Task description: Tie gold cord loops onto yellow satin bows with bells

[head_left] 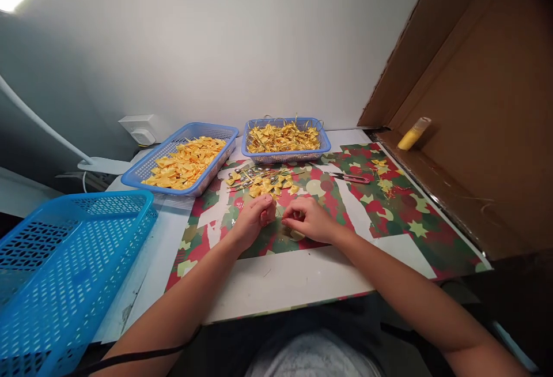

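Observation:
My left hand (256, 220) is closed, thumb on top, over the patterned mat in front of me. Beside it, a short gap away, my right hand (310, 221) is pinched, with thumb and fingertips together. Whatever either hand holds is too small or hidden to make out. Just beyond my fingers lie several yellow ribbon bows (271, 184), mixed with thin gold ties and small shiny metal pieces (251, 176).
A blue basket (151, 181) of yellow bows stands back left, another basket (322, 145) of gold-tied bows behind the pile. A larger blue basket (125, 250) is at left. Thread snips (352, 178), loose trimmings (386, 184) and a yellow-filled tube (412, 135) are at right.

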